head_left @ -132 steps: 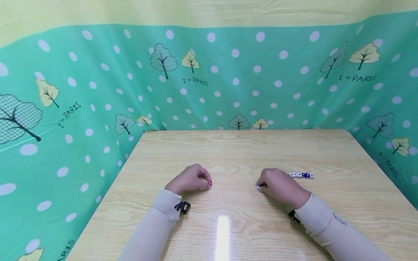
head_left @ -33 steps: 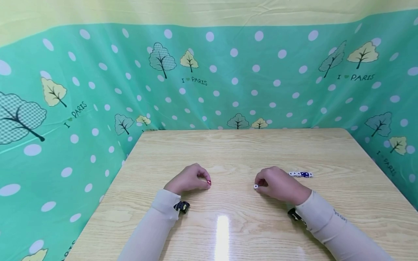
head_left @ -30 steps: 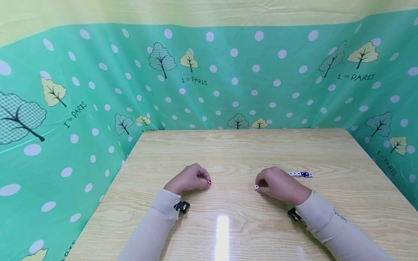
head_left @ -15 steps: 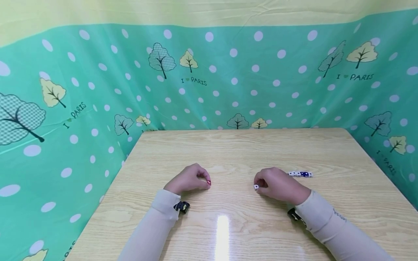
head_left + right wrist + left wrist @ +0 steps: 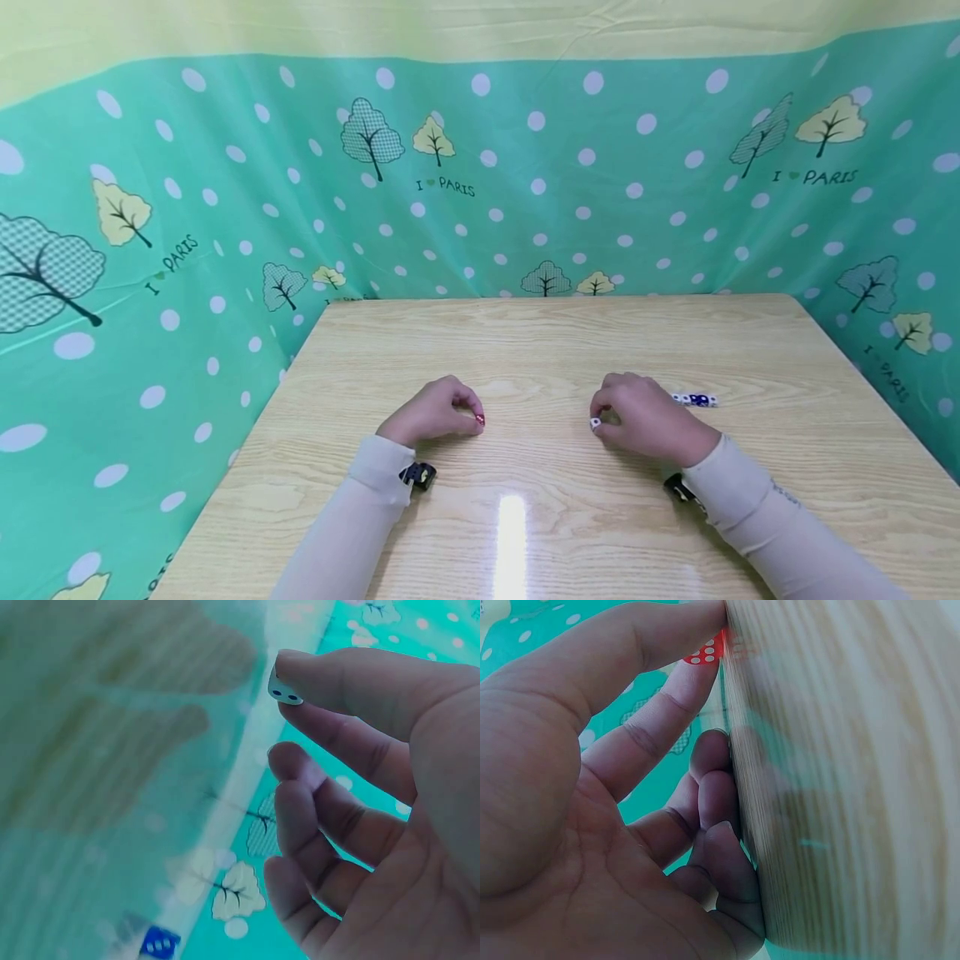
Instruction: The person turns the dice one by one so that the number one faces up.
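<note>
On the left of the table, my left hand [image 5: 435, 412] pinches a red die [image 5: 480, 420] with white pips between thumb and index finger. The left wrist view shows that red die [image 5: 706, 651] low against the tabletop, its other fingers curled beneath. Across from it, my right hand [image 5: 648, 417] pinches a white die [image 5: 595, 423] at the tips of thumb and forefinger. In the right wrist view this white die [image 5: 285, 694] appears a little off the table, partly covered by the thumb. Behind the right hand runs a short row of white and blue dice [image 5: 699, 401], its left end hidden.
A wood-grain table [image 5: 555, 342] lies under both hands, with a bright light reflection near its front. Green dotted cloth [image 5: 510, 192] hangs along the back and sides. One blue die [image 5: 160, 943] shows low in the right wrist view.
The white die has been turned in the right fingers and shows a different face. Just now the right hand has shifted slightly up and right, covering the row's left end. The left hand stays put.
</note>
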### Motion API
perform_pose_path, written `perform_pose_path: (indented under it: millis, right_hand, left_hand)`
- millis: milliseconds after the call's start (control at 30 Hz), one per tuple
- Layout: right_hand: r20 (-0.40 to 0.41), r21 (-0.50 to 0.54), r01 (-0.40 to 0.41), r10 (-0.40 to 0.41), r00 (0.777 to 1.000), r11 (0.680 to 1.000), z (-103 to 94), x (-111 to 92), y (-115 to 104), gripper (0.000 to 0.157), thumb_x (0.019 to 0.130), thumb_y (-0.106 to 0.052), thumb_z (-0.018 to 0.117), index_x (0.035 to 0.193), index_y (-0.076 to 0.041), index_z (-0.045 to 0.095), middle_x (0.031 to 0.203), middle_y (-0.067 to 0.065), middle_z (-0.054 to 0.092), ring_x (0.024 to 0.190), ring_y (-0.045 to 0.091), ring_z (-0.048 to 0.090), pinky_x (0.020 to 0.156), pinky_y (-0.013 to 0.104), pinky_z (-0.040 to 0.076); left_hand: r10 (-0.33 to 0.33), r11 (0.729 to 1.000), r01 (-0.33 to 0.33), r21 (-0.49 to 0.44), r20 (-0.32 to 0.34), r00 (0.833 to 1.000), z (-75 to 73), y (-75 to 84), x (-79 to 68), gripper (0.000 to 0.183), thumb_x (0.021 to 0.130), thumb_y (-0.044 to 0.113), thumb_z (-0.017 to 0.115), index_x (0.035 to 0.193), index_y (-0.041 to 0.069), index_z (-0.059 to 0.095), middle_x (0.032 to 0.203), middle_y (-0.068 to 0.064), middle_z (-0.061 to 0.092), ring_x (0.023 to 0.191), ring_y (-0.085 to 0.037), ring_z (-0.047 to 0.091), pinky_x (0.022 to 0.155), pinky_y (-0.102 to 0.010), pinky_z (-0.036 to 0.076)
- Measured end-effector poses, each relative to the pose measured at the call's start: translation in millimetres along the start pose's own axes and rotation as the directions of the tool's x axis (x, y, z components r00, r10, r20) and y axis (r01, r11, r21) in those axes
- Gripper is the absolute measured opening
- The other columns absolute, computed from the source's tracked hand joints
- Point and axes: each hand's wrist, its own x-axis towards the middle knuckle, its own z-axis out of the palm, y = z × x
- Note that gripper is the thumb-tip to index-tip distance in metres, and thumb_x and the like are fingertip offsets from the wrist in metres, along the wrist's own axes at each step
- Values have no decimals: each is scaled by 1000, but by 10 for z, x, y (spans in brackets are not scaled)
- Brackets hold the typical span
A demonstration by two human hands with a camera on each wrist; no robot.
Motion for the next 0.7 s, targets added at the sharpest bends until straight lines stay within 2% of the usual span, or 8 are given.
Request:
perform_pose_path:
  millis: [200, 467, 700]
  right_hand:
    - [-26, -66, -15, 13, 1000, 998, -54, -3, 152, 12, 81, -29, 87, 84, -33, 76, 103, -6, 67, 97, 22, 60, 86, 53, 49]
    - [-25, -74, -23, 22, 999, 997, -74, -14, 325, 14, 81, -25, 87, 82, -33, 76, 110, 2, 69, 105, 31, 61, 91, 57, 48]
    - [9, -88, -40, 41, 999, 995, -107, -43, 448, 17, 80, -23, 88, 81, -34, 75, 109, 1, 70, 105, 32, 62, 93, 61, 47]
  left_hand:
    - [-5, 1000, 5, 5, -4, 1000, -4, 17, 2, 12, 83, 22, 87, 82, 24, 76, 94, 8, 69, 98, -17, 54, 93, -40, 43]
    - [-8, 1000, 8, 2, -4, 1000, -2, -2, -1, 12, 82, 22, 88, 82, 24, 75, 94, 7, 69, 98, -17, 54, 92, -40, 43]
    - [6, 1000, -6, 6, -2, 1000, 9, -14, 3, 13, 82, 23, 88, 82, 26, 75, 90, 10, 70, 96, -17, 54, 91, -39, 43]
